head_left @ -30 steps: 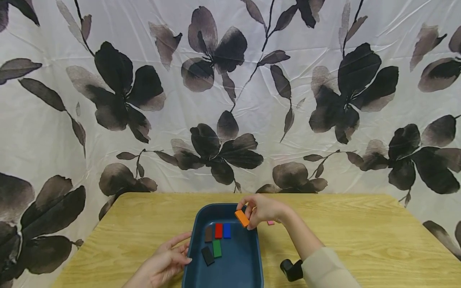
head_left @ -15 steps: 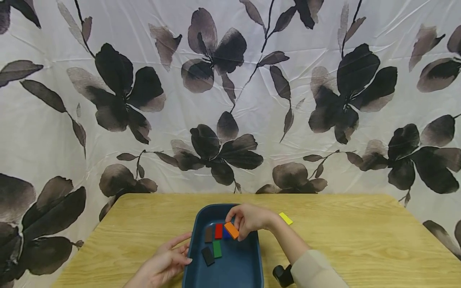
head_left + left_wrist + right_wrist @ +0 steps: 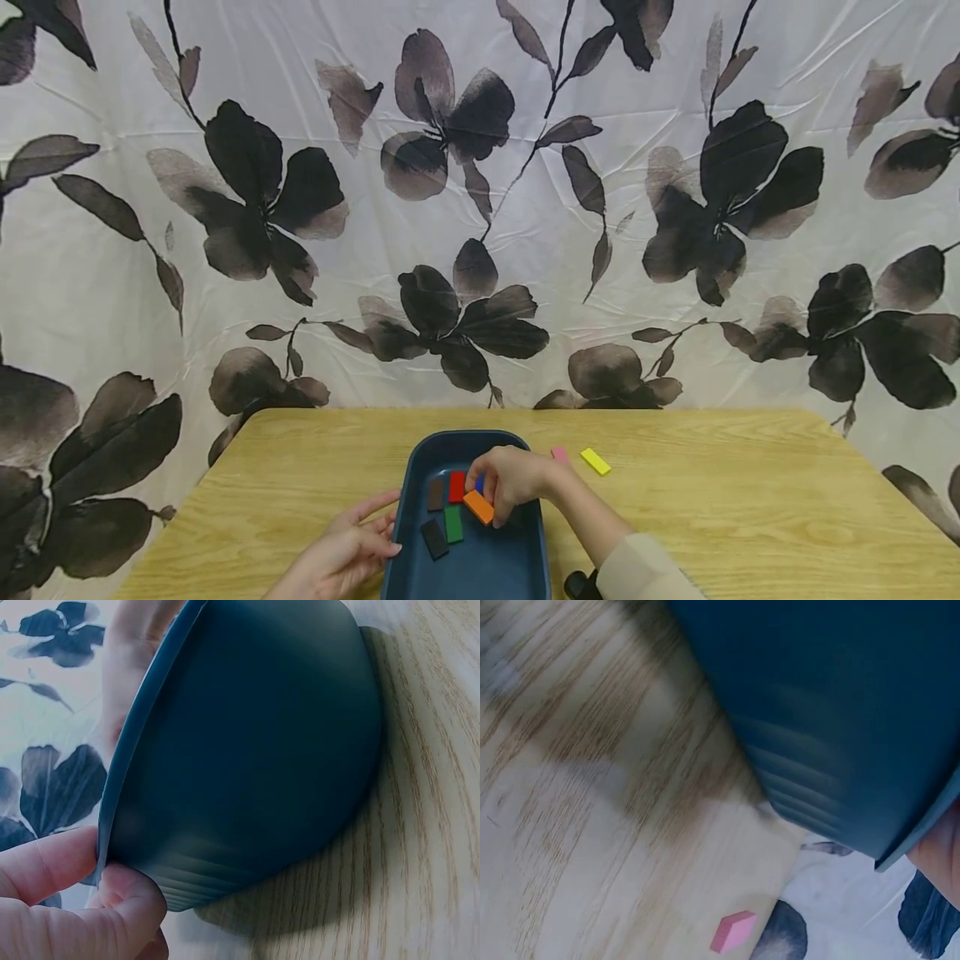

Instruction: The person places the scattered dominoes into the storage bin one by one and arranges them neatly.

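Note:
My right hand (image 3: pixel 513 479) reaches over the dark blue tray (image 3: pixel 408 467) and pinches an orange block (image 3: pixel 478 507) low inside it. Beside that block lie a red block (image 3: pixel 457 487), a brown block (image 3: pixel 436 494), a green block (image 3: pixel 453 524) and a black block (image 3: pixel 434 539). A blue block (image 3: pixel 480 482) is partly hidden by the right fingers. At the tray's left rim, my left hand (image 3: pixel 337 550) pinches the edge. In the left wrist view, its thumb and finger (image 3: pixel 56 862) grip the rim. The right wrist view shows the tray's outer wall (image 3: pixel 840 712).
On the wooden table (image 3: pixel 712 500), right of the tray, lie a pink block (image 3: pixel 559 454) and a yellow block (image 3: pixel 596 462). A black device (image 3: pixel 582 585) sits at the right wrist. Behind the table hangs a floral cloth (image 3: pixel 600 208).
My right hand has carried the orange block from the tray's far right rim leftward and down among the other blocks. The yellow block has come into view. My left hand stays at the rim.

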Action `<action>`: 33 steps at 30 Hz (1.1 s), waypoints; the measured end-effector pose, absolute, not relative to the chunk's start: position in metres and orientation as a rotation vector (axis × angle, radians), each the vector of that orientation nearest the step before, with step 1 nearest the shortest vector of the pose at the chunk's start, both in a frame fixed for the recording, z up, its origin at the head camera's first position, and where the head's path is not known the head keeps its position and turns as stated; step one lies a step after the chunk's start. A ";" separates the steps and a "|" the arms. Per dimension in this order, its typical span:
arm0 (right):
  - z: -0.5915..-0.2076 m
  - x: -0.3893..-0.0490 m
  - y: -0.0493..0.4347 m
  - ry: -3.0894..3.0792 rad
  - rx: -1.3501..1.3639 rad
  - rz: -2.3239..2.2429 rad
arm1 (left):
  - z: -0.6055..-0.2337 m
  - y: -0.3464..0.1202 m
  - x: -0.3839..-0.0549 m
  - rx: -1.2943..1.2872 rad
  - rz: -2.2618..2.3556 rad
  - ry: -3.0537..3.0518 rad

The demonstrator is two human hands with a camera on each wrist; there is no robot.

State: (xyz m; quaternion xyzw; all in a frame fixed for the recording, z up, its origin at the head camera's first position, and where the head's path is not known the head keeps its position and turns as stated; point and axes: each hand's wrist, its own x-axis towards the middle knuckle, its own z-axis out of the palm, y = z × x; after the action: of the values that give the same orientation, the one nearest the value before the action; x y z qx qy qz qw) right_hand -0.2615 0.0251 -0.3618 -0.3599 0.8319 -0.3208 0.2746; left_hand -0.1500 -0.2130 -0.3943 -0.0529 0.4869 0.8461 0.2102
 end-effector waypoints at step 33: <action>-0.373 -0.252 0.007 2.446 -0.945 -0.411 | -0.396 -0.214 -0.151 -0.145 2.329 1.337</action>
State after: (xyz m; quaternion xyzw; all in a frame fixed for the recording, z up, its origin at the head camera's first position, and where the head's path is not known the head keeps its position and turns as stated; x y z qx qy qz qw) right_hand -0.2523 0.0072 -0.3734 -0.3455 0.8943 -0.1502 0.2413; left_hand -0.1514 -0.2144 -0.3962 -0.0527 0.4844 0.8439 0.2244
